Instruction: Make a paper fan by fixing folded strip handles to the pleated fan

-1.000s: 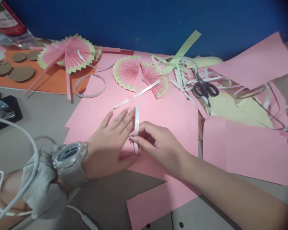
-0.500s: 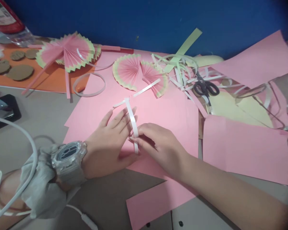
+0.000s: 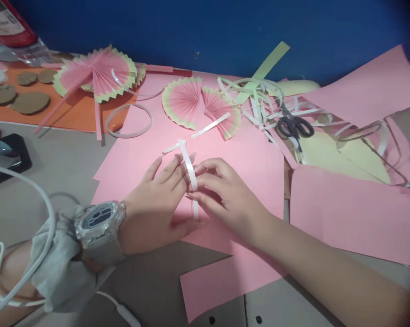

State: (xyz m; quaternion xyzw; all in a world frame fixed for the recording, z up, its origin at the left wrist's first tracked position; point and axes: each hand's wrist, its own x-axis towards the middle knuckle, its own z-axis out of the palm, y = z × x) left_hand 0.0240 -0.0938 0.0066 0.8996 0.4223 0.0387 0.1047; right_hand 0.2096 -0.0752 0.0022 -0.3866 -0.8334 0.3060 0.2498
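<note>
My left hand [image 3: 162,200] lies flat with its fingers spread on the pink paper sheet [image 3: 245,154]. A narrow white strip [image 3: 190,170] runs along its fingertips, its far end folded over to the left. My right hand [image 3: 227,188] pinches this strip between thumb and fingertips from the right side. Just beyond, a second short white strip [image 3: 209,126] lies loose on the pink sheet. Behind it are two pleated pink paper fans [image 3: 182,102] with yellow-green edges.
Black-handled scissors [image 3: 295,127] lie among tangled paper strips [image 3: 259,109] at the right. Another pleated fan with pink sticks [image 3: 99,75], cardboard discs [image 3: 31,102] and a bottle [image 3: 16,32] are at the left. A white cable [image 3: 50,204] crosses my left forearm.
My right index and middle fingers have spread upward along the strip, while the thumb stays at the lower part. My left hand keeps its place; the view shifted slightly.
</note>
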